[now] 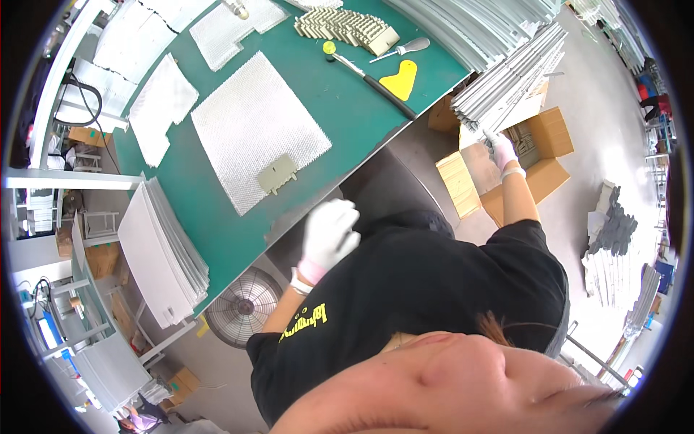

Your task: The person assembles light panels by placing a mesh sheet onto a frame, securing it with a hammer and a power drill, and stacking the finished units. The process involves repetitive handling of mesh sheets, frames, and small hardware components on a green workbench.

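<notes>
My left hand [329, 233], in a white glove, hangs by the front edge of the green table [238, 253]. Its fingers are loosely bent and apart, with nothing visible in them. My right hand [502, 152], also gloved, is stretched out over an open cardboard box [553, 134], close to the ends of a stack of long metal strips [510, 76]. Its fingers are closed; what they hold is too small to make out. On the table a grey-beige notched plastic piece [277, 174] lies on the near corner of a white mesh panel [253, 119].
At the table's far side lie a row of beige plastic pieces [347, 30], a screwdriver [412, 47], a yellow scraper [400, 79] and a black-handled hammer [376, 83]. Stacked white panels [155, 249] stand at the left end. A round fan [244, 307] is below the table.
</notes>
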Demonstrator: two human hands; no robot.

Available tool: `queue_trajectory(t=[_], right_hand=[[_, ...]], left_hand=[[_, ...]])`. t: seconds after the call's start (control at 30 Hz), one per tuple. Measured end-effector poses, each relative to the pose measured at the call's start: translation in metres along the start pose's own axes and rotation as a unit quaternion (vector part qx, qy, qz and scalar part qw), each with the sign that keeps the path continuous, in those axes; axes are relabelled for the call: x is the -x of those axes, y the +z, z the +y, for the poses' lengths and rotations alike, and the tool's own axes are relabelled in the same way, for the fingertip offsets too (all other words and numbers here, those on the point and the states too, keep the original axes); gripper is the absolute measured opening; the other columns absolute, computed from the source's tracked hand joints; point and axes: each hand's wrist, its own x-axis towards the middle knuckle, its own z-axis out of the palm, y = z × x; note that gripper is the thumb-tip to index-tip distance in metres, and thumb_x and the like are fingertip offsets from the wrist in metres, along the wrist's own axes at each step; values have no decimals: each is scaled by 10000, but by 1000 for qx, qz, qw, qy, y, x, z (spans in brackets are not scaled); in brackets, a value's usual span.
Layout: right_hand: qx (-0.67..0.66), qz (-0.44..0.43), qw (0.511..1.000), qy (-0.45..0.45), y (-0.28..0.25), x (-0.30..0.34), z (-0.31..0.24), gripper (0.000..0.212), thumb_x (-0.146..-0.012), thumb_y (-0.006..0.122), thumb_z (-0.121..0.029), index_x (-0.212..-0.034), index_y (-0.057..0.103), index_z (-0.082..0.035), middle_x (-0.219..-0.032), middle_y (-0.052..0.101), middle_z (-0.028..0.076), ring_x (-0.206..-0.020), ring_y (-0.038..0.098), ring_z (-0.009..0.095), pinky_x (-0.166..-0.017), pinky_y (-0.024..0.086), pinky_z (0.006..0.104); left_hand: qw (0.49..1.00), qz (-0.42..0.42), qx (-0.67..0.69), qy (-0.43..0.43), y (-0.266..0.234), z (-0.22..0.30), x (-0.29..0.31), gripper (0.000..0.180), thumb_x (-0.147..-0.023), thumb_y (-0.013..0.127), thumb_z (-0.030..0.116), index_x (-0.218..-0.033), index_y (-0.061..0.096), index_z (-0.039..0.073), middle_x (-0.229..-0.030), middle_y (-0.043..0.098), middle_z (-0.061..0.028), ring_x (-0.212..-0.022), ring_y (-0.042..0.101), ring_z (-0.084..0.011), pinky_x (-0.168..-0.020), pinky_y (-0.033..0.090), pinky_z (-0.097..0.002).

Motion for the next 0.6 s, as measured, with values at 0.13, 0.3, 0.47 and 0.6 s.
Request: queue_trajectory(t=[0.13,0.3,0.47,0.6], right_hand=[[-227,-220,947,63,66,96,-29,106,-943,698,-150,-867,630,-123,-690,541,-46,-574,508,29,-488,389,186],[-68,-476,877,-17,181,282,-69,231,-994,633,-290,-939,649,-66,-784,628,-3,-733,601,103,-671,492,277],[78,-772,620,-119,198,287,-76,453,-1039,541,-377,-1282,587,3,-1076,668,62,-1014,631,147,-939,489,286],[-236,-535,811,35,150,197,-53,351,-1009,558,-281,-1205,560,10,-1199,652,155,-1108,639,261,-1027,495,410]], left_hand=[[941,-128,252,-187,89,-27,26,312,-950,653,165,-1222,666,13,-1193,692,-152,-1149,645,-319,-1019,490,-393],[778,-48,554,-294,145,-28,-21,543,-982,638,269,-1456,480,55,-1216,661,-91,-1057,625,-192,-947,492,-306],[791,-6,532,-301,99,-13,-50,542,-1028,589,331,-1483,472,59,-1346,617,-112,-1138,609,-171,-956,478,-282],[855,196,452,-161,-9,-26,-14,569,-1055,454,290,-1387,430,-170,-1548,377,-257,-1453,354,-358,-1247,237,-498]])
